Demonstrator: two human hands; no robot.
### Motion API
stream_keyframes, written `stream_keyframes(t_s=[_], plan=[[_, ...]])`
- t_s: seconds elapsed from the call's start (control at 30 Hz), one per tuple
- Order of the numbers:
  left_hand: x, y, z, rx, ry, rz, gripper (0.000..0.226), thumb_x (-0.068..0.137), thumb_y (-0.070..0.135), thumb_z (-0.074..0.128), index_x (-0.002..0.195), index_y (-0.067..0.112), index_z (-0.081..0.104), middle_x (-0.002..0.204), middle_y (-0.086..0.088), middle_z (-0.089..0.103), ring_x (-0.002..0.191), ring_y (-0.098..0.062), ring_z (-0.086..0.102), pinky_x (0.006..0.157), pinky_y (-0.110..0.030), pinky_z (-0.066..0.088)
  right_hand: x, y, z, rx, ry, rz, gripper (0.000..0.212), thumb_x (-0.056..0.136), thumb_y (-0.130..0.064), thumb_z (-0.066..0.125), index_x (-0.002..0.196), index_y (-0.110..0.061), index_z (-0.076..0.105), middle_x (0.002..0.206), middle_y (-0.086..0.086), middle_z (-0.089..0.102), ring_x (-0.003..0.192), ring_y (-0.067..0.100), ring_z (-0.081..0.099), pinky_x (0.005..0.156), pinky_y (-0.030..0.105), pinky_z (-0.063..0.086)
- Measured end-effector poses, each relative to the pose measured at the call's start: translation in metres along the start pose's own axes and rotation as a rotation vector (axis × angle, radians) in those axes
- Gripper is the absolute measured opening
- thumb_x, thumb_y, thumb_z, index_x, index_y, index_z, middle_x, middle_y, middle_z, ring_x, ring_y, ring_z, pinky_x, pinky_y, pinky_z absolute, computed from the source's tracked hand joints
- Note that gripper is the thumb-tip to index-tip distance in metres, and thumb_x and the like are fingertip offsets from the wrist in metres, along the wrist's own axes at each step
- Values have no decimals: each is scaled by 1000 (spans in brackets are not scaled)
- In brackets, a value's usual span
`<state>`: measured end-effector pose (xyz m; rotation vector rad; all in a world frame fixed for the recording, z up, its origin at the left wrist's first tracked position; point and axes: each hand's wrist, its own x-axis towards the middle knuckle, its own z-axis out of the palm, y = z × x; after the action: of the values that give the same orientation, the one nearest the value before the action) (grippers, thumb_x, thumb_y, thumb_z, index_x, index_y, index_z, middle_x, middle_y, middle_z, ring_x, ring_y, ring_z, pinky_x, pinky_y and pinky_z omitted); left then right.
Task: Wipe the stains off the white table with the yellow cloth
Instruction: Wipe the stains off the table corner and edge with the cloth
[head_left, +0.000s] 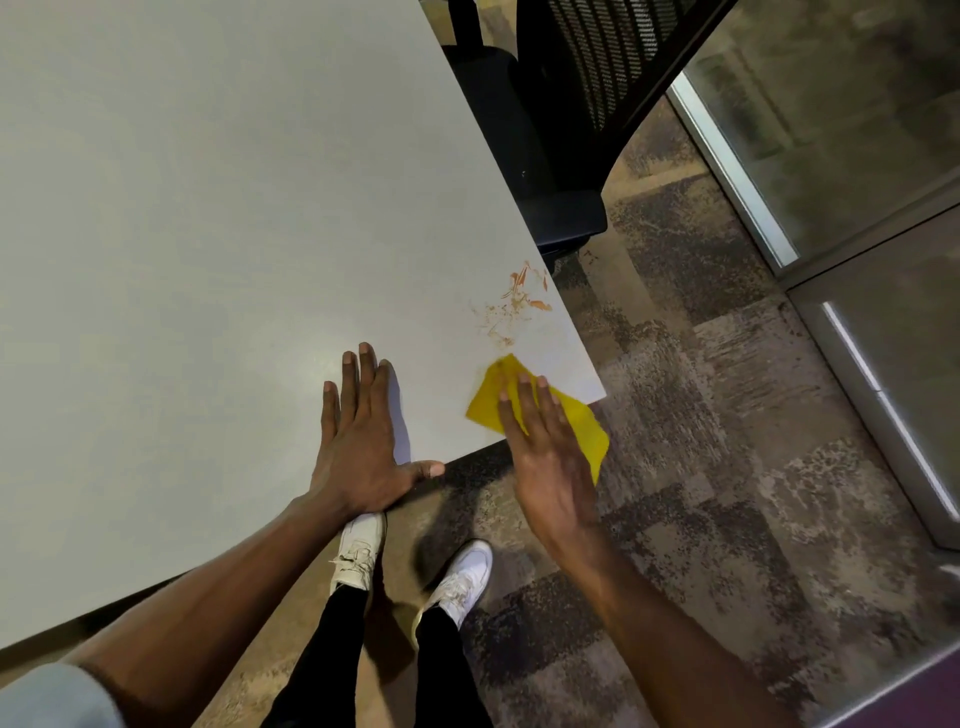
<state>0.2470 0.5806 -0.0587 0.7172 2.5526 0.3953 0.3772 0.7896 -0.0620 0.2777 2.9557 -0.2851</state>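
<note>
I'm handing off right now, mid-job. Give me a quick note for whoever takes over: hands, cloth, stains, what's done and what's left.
Left hand: open, flat on the white table near its front edge.
Right hand: open, straight fingers pressing the yellow cloth at the near right corner; cloth partly overhangs the edge.
Orange-brown stains lie just beyond the cloth, by the right edge, uncovered.
Done: cloth placed. Left: wipe the stains.
</note>
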Motion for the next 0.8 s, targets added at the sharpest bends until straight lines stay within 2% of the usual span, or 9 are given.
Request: stream_keyframes(t_s=[0.1,0.17,0.2,0.27,0.33,0.4,0.53,0.7,0.8], plan=[[0,-1,1,-19,5,5,150,68,94,59,168,9,-12,173,-8,-34,161,-27,-32,133,-58,-7,21,24,-11,74,14,275,74,95,7,37,164,-9,20,174,17,8,162,38,5,131,51,22],[1,-2,1,-9,4,1,151,68,97,58,168,10,-14,173,-7,-35,161,-26,-34,133,-57,-8,41,26,-18,133,47,416,72,95,9,42,163,-7,22,173,20,10,162,39,5,129,51,23],[1,-3,2,-2,6,1,150,69,98,57,168,10,-14,173,-7,-35,161,-26,-34,133,-57,-8,47,20,-18,133,69,413,73,92,11,39,162,-5,25,173,21,11,161,39,6,129,51,22],[1,-5,3,3,11,8,149,70,99,56,168,10,-13,173,-7,-34,161,-27,-32,133,-58,-7,44,1,-13,110,69,287,79,86,11,32,162,-5,25,172,23,8,161,41,5,129,52,21],[1,-5,4,4,23,8,148,69,102,48,168,9,-12,174,-8,-32,162,-27,-30,134,-58,-5,27,-17,-3,59,5,90,81,85,4,20,164,-7,17,172,23,1,161,42,-1,130,54,18],[1,-5,4,11,32,9,149,67,104,42,168,9,-11,175,-9,-31,163,-28,-28,134,-58,-4,9,-23,4,16,-40,-23,75,90,-1,10,165,-7,10,172,24,-1,160,43,-4,130,54,17],[1,-5,3,14,40,5,148,66,103,42,169,9,-10,175,-9,-29,163,-28,-27,134,-59,-2,12,-13,5,-27,2,-38,70,95,-2,8,164,-6,20,172,23,11,160,43,6,128,54,25],[1,-5,4,-4,41,-3,148,70,98,58,169,12,-11,175,-6,-31,163,-25,-29,134,-57,-4,68,-8,-12,33,15,122,75,90,5,17,163,-9,26,172,20,14,161,40,7,129,50,21],[0,-6,5,-8,53,4,147,71,93,65,169,12,-10,176,-5,-29,163,-24,-28,134,-57,-4,58,-17,-11,33,-2,19,78,87,4,11,163,-9,25,172,21,13,161,40,10,129,49,26]])
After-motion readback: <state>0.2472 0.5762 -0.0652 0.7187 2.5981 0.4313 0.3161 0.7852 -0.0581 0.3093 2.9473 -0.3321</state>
